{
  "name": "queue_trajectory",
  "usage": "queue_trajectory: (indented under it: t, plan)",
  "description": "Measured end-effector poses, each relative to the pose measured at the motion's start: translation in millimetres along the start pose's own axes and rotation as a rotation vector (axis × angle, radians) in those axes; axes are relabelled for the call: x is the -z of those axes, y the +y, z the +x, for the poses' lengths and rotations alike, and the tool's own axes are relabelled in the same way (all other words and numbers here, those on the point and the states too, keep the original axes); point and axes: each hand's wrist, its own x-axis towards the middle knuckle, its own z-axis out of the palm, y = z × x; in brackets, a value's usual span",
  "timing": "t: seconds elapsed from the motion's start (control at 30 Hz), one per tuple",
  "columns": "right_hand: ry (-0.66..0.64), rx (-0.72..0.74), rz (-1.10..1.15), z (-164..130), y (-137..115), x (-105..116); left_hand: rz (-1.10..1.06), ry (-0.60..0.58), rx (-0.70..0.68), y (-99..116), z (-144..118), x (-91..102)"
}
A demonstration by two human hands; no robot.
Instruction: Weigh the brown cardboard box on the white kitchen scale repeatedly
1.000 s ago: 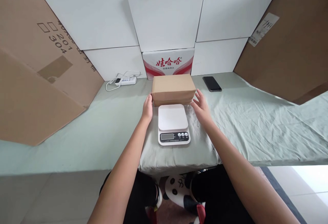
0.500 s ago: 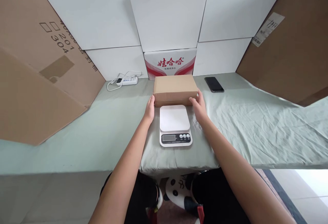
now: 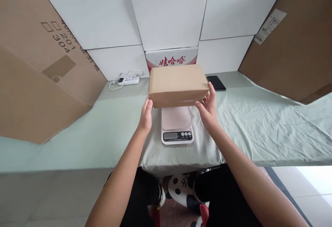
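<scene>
Between both hands I hold a closed brown cardboard box point(image 3: 178, 81), lifted over the far part of a white kitchen scale point(image 3: 176, 119). My left hand point(image 3: 146, 114) grips the box's lower left corner, thumb at the front and the other fingers mostly hidden. On the right end, my right hand point(image 3: 209, 107) is closed round the corner, with its thumb near the lower front edge. The scale's display and buttons face me. The box covers the back of the scale's platform.
White panels and a printed white carton point(image 3: 171, 57) stand along the back. A black phone point(image 3: 216, 83) lies at the back right, a white power strip with a cable point(image 3: 129, 80) at the back left. Large cardboard sheets point(image 3: 38, 71) flank the green-clothed table point(image 3: 109, 130).
The box has risen off the table and come toward me over the scale, both hands moving with it. It now hides part of the platform and of the printed carton.
</scene>
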Motion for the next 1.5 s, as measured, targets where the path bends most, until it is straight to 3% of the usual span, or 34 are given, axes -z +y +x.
queue_trajectory:
  t: [0.17, 0.33, 0.53, 1.03, 1.5]
  plan:
    - [0.038, 0.003, -0.005, -27.6, -6.8, 0.1, 0.098, -0.005, 0.036, 10.5, -31.8, 8.9]
    - [0.076, -0.012, -0.054, -43.8, -5.4, 4.3, 0.143, 0.011, 0.023, 24.4, -42.4, 8.6]
    - [0.073, 0.002, -0.049, -50.1, -7.7, 7.5, 0.156, 0.084, 0.096, 23.1, -53.7, 9.9]
    - [0.119, -0.078, -0.019, -54.8, -5.7, 7.5, 0.229, 0.110, 0.146, 25.7, -57.3, 12.0]
    - [0.156, -0.043, 0.021, -57.9, 0.0, 5.2, 0.303, 0.130, 0.153, 28.5, -59.2, 13.6]
